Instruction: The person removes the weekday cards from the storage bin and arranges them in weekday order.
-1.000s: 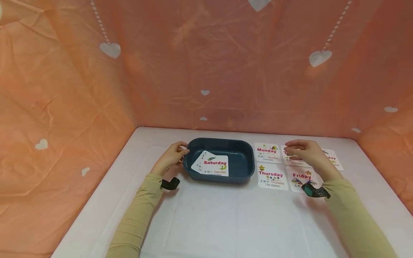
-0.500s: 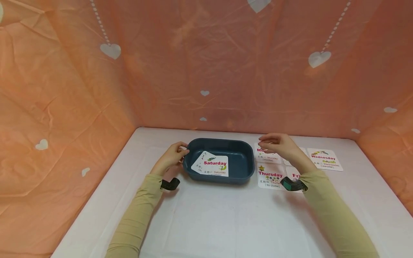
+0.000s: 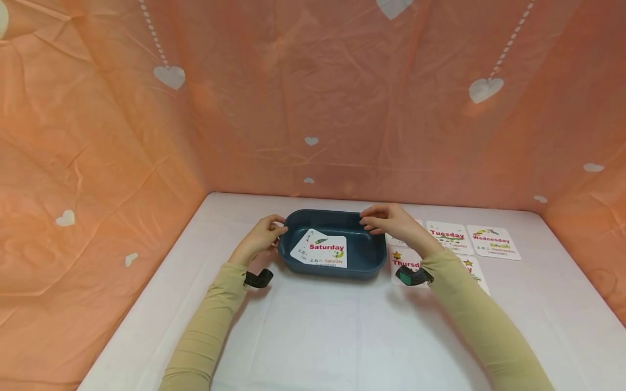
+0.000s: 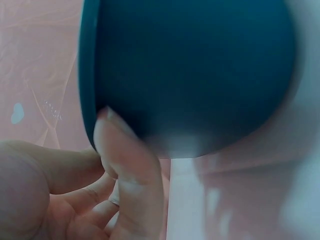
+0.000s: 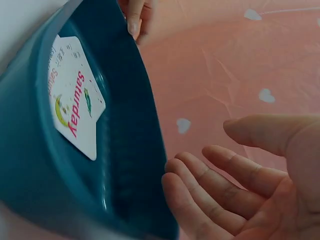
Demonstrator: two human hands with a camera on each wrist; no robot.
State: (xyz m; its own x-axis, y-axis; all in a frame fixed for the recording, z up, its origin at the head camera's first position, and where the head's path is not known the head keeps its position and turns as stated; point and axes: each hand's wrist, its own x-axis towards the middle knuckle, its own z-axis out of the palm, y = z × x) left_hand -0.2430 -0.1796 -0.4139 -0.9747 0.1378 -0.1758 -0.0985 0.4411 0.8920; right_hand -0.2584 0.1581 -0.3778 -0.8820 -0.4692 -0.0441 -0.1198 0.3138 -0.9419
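Observation:
A dark blue rectangular tray [image 3: 364, 259] with rounded corners stands near the middle of the white table. My left hand [image 3: 259, 237] pinches its left rim; the left wrist view has a finger [image 4: 131, 165] against the outer wall. In the tray lie overlapping white cards, the Saturday card [image 3: 326, 252] on top and most of the one below covered. Over the tray's right end hovers my right hand [image 3: 393, 224], fingers loosely bent and holding nothing. From the right wrist, that hand [image 5: 240, 185] appears beside the rim, with a gap between thumb and fingers.
Right of the tray lie weekday cards in two rows: the Tuesday card [image 3: 447, 237], the Wednesday card [image 3: 494, 242], the Thursday card [image 3: 401, 265] and others partly hidden by the right arm. An orange cloth [image 3: 342, 136] with white hearts hangs behind the table.
My right hand has moved left, from above the Tuesday card, past the Monday card, to the tray's right end. The left hand, tray and cards have stayed put.

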